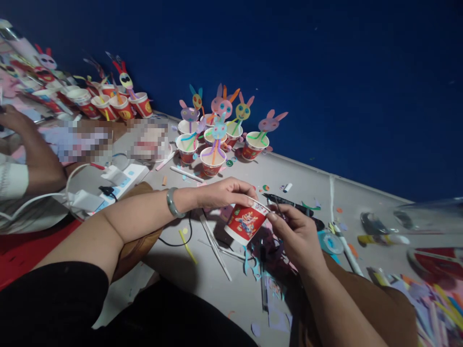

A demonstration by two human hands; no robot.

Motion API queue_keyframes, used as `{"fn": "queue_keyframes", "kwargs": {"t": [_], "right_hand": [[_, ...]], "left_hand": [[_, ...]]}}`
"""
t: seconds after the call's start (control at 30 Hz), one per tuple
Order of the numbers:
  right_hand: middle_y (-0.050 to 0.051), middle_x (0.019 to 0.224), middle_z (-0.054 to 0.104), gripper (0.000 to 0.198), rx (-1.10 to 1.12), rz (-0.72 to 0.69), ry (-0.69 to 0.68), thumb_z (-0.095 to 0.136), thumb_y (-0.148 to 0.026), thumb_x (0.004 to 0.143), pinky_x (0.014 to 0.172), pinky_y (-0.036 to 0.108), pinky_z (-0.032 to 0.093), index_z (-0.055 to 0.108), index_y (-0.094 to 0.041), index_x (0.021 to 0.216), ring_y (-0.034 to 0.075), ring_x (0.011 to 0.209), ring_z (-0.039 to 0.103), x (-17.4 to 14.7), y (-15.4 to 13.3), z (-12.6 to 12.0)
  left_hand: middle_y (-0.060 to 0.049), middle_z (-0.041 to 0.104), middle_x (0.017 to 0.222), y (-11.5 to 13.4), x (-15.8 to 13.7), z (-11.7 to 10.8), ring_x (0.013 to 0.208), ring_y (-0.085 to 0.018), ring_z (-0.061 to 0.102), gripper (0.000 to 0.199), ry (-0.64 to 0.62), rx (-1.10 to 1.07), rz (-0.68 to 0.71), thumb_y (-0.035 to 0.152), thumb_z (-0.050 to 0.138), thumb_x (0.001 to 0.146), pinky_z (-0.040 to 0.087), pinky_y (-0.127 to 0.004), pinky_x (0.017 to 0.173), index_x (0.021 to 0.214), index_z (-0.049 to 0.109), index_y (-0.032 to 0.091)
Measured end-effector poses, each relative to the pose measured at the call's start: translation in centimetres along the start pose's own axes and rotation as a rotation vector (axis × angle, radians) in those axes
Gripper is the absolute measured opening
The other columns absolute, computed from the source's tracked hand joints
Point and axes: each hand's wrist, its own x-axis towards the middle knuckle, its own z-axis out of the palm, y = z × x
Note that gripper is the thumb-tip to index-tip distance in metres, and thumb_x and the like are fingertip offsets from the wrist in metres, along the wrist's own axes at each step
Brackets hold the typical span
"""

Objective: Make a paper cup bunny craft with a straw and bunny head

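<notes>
A red paper cup point(246, 222) with a cartoon figure on its side is tilted between my hands, above the cluttered table. My left hand point(235, 193) grips its rim from the upper left, fingers curled over the edge. With thumb and fingers closed, my right hand point(294, 231) pinches the rim at the cup's right side. A thin dark object point(278, 205) shows at the right fingers; its kind is unclear, and I cannot tell how it is held. Just behind that hand lies a black marker point(289, 203). Paper scraps point(253, 265) and a dark pen point(264, 279) are below the cup.
Several cups with paper rabbit heads point(213, 161) stand near the blue wall point(325, 96), and more cups point(123, 108) at the far left. A power strip point(132, 180) with cables lies left, near another person's arm point(39, 154). Tape point(331, 242) and coloured strips point(434, 308) are right.
</notes>
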Motion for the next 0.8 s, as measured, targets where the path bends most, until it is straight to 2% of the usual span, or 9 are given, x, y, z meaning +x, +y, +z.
{"fn": "queue_keyframes", "kwargs": {"t": [0.1, 0.27, 0.4, 0.5, 0.6, 0.7, 0.8], "right_hand": [[-0.003, 0.06, 0.052, 0.027, 0.035, -0.005, -0.035, 0.068, -0.046, 0.082, 0.05, 0.024, 0.036, 0.064, -0.02, 0.075, 0.01, 0.052, 0.041, -0.1, 0.0, 0.3], [-0.003, 0.06, 0.051, 0.026, -0.009, -0.047, -0.023, 0.067, -0.044, 0.083, 0.051, 0.024, 0.036, 0.062, -0.02, 0.075, 0.01, 0.053, 0.041, -0.1, 0.0, 0.4], [-0.002, 0.066, 0.056, 0.025, -0.043, -0.049, 0.1, 0.069, -0.044, 0.081, 0.05, 0.025, 0.035, 0.064, -0.021, 0.086, 0.01, 0.053, 0.041, -0.2, 0.1, 0.5], [-0.003, 0.065, 0.053, 0.029, -0.001, -0.021, 0.164, 0.068, -0.049, 0.083, 0.048, 0.025, 0.033, 0.061, -0.021, 0.088, 0.01, 0.051, 0.039, -0.4, 0.4, 0.4], [-0.005, 0.059, 0.043, 0.033, 0.123, 0.021, 0.09, 0.063, -0.053, 0.086, 0.046, 0.024, 0.03, 0.058, -0.021, 0.083, 0.009, 0.049, 0.034, -0.7, 1.0, 0.6], [-0.007, 0.056, 0.034, 0.035, 0.264, 0.09, -0.061, 0.059, -0.055, 0.088, 0.043, 0.023, 0.024, 0.054, -0.021, 0.079, 0.008, 0.047, 0.028, -1.0, 1.3, 1.0], [-0.008, 0.052, 0.03, 0.039, 0.397, 0.224, -0.208, 0.055, -0.059, 0.088, 0.041, 0.023, 0.018, 0.051, -0.022, 0.076, 0.008, 0.044, 0.021, -1.3, 0.9, 1.8]], "left_hand": [[0.0, 0.065, 0.08, -0.3, 0.0, -0.2, 0.073, -0.008, 0.057, 0.006, -0.021, 0.027, 0.027, 0.017, 0.065, 0.081, 0.044, -0.021, 0.071, 0.081, 0.069, 0.013], [0.0, 0.065, 0.078, -0.6, -0.1, -0.2, 0.072, -0.008, 0.057, 0.014, -0.057, 0.075, 0.028, 0.025, 0.072, 0.079, 0.044, -0.02, 0.068, 0.083, 0.069, 0.013], [0.0, 0.064, 0.077, -0.8, 0.0, 0.0, 0.072, -0.009, 0.058, 0.019, -0.019, 0.109, 0.03, 0.029, 0.073, 0.078, 0.045, -0.021, 0.068, 0.083, 0.066, 0.012], [0.0, 0.064, 0.079, -1.0, 0.2, 0.2, 0.075, -0.009, 0.058, 0.016, 0.074, 0.204, 0.142, 0.028, 0.068, 0.082, 0.046, -0.023, 0.072, 0.082, 0.064, 0.013], [-0.001, 0.063, 0.083, -1.4, 0.3, 0.1, 0.079, -0.01, 0.058, 0.014, 0.173, 0.309, 0.248, 0.027, 0.065, 0.084, 0.047, -0.024, 0.077, 0.083, 0.062, 0.013], [-0.002, 0.063, 0.088, -1.7, 0.3, 0.1, 0.083, -0.011, 0.058, 0.016, 0.22, 0.361, 0.266, 0.03, 0.064, 0.085, 0.046, -0.024, 0.079, 0.088, 0.062, 0.014], [-0.002, 0.062, 0.088, -1.6, 0.1, 0.1, 0.084, -0.011, 0.058, 0.016, 0.24, 0.404, 0.278, 0.031, 0.062, 0.087, 0.046, -0.024, 0.078, 0.089, 0.06, 0.015]]}}
